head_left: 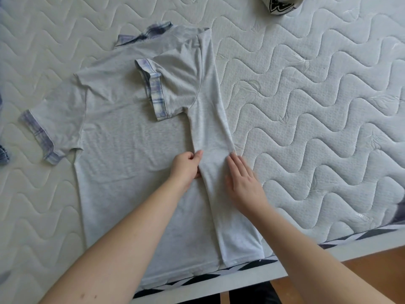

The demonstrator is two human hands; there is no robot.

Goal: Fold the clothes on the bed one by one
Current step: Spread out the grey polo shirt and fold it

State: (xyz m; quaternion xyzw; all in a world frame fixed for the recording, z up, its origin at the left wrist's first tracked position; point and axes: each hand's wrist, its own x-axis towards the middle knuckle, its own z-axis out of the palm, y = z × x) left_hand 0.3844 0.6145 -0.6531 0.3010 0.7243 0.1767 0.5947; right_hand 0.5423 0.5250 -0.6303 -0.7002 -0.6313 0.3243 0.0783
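Observation:
A light grey polo shirt [122, 132] with blue plaid sleeve cuffs and collar lies flat on the quilted white mattress [306, 106], back side up. Its right side is folded inward as a long strip [210, 119], with the right sleeve [168, 84] turned over onto the body. My left hand [187, 166] pinches the inner edge of that folded strip at mid-length. My right hand [243, 181] rests flat with straight fingers on the strip's outer edge. The left sleeve [50, 132] lies spread out.
A black-and-white garment [281, 5] sits at the top edge of the mattress. A blue plaid cloth [4, 154] peeks in at the far left. The mattress's striped front border [361, 234] runs along the bottom right, with wooden floor [377, 264] beyond.

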